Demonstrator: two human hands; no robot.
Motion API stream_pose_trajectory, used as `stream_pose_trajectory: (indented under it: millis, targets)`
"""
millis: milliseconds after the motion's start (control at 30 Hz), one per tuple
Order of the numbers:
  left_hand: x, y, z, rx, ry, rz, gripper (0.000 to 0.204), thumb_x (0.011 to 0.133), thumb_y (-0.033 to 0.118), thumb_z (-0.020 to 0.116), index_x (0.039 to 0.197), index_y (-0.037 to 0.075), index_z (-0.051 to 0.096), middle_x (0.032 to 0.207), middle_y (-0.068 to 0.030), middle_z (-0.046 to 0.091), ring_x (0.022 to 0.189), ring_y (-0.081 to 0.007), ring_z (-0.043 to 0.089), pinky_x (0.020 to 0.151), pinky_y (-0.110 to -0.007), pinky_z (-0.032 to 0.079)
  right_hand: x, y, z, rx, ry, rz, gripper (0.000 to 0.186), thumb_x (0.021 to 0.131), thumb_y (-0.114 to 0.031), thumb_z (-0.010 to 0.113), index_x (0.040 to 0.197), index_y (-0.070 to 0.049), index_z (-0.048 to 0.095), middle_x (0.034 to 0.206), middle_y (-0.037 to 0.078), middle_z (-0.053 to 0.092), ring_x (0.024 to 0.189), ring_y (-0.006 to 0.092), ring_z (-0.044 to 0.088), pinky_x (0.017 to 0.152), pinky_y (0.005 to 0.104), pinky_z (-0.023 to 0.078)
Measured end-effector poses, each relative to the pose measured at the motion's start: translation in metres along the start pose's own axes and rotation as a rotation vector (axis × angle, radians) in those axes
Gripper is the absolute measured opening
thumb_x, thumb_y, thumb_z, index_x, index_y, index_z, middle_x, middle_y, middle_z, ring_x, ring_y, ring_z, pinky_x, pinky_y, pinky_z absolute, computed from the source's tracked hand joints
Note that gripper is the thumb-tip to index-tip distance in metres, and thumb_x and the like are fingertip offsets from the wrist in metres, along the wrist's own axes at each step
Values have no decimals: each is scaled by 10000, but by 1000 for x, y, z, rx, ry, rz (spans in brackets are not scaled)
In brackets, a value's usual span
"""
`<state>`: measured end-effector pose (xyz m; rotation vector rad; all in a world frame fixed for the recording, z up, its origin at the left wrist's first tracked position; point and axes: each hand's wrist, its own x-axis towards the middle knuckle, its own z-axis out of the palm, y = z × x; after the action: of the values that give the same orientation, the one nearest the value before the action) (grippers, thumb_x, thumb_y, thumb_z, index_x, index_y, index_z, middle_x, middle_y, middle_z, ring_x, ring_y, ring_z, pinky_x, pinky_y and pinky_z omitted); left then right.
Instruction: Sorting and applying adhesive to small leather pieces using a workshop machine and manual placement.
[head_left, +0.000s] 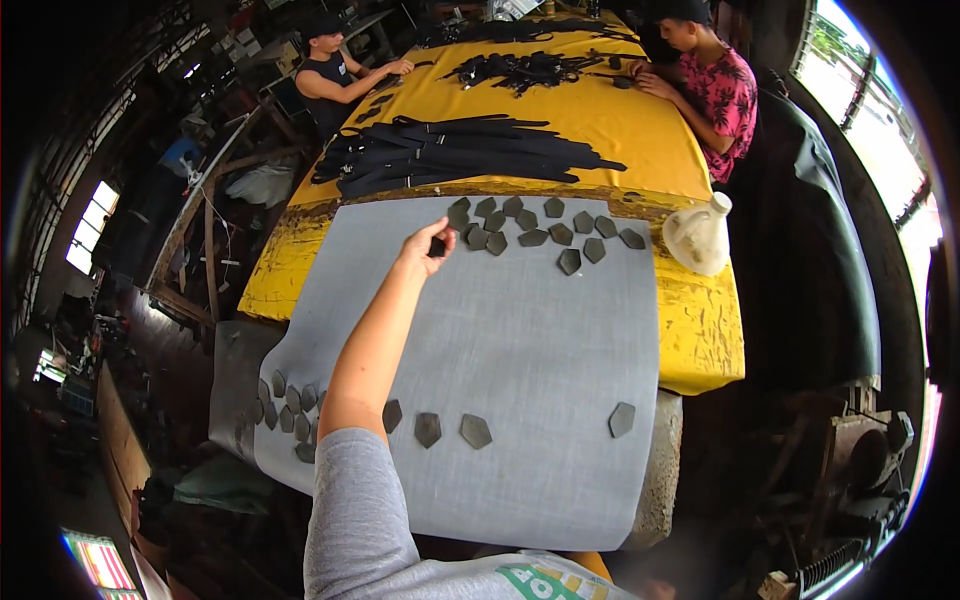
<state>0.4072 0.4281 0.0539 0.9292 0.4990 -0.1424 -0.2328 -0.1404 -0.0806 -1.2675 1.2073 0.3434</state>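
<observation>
My left hand (430, 245) reaches far across the grey sheet (500, 340), its fingers closed on a small dark pentagon piece (437, 248). Just beyond and to the right of it lie several dark green-grey pentagon pieces (533, 238), spread loosely along the sheet's far end. Near my upper arm, more pentagons (428, 430) form a rough row at the near side. A cluster of the same pieces (292, 402) lies to the left, partly hidden by my arm. One pentagon (621, 420) sits alone at the right. My right hand does not show.
A yellow-covered table (640, 150) extends beyond the sheet, with black straps (450, 152) heaped across it. A whitish plastic jug (698, 236) stands by the sheet's far right corner. Two people work at the far sides, one in a dark top (330, 85), one in a pink patterned shirt (722, 95).
</observation>
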Motion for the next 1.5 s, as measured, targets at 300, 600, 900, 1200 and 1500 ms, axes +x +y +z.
stream_pose_trajectory:
  millis: [300,600,900,1200,1500]
  targets:
    - [71,40,-46,515,242,269,162,807,112,685,781,-30,611,650,-95,599,517,-154,579,403,-251,433,-44,-26,41,-231,11,55,207,761,-136,707,858,44,671,720,65,632,635,130,563,570,280,464]
    - [123,42,-25,949,305,287,95,809,98,638,803,7,661,680,-56,645,572,-138,635,442,-257,465,-60,-45,55,-330,111,99,221,765,-155,704,852,44,668,707,62,627,633,134,562,570,283,464]
    - [90,56,0,1349,371,486,140,784,137,626,816,20,695,690,-91,678,559,-170,664,562,-288,531,-56,-36,52,-430,128,115,276,779,-197,687,895,50,648,745,82,625,618,157,566,571,295,480]
    - [92,48,-26,1298,417,560,208,812,226,631,789,27,686,618,-85,660,574,-165,659,652,-297,518,-43,-28,46,-411,120,75,233,812,-189,651,881,33,636,705,74,604,570,152,551,522,283,459]
    - [115,44,-65,1101,496,629,189,812,146,550,831,25,694,748,-136,683,566,-168,653,589,-286,530,-46,-18,39,-388,138,74,199,845,-181,614,867,16,624,664,66,584,522,146,536,473,271,438]
